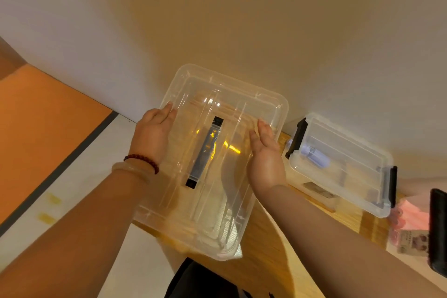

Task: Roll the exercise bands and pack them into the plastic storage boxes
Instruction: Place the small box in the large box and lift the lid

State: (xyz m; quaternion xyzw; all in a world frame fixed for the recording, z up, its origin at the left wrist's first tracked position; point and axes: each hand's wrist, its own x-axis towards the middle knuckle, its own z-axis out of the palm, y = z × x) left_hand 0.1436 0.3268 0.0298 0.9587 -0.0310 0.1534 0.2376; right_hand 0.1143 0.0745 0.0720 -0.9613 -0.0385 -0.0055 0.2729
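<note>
Wooden table (266, 237), left grip (154, 133) and right grip (266, 152) straight-fingered against clear box (217, 94), latched box (350, 157) beside.

This is a plain indoor room, a home or a small office; which of the two I cannot tell. A bare, pale wall (242, 19) runs along the back with nothing hung on it. A light wood-grain desk (266, 237) stands right against the wall. Beside the desk the floor (96, 176) is pale and smooth, and it meets an orange surface (43, 128) edged by a dark strip (60, 172). Two short bits of yellow tape (47, 218) are stuck on the pale part. Everyday clutter lies on the desk: a clear plastic box (350, 152) with black clips, a printed card (411, 241), and a dark flat case (437, 232) at the edge.
</note>
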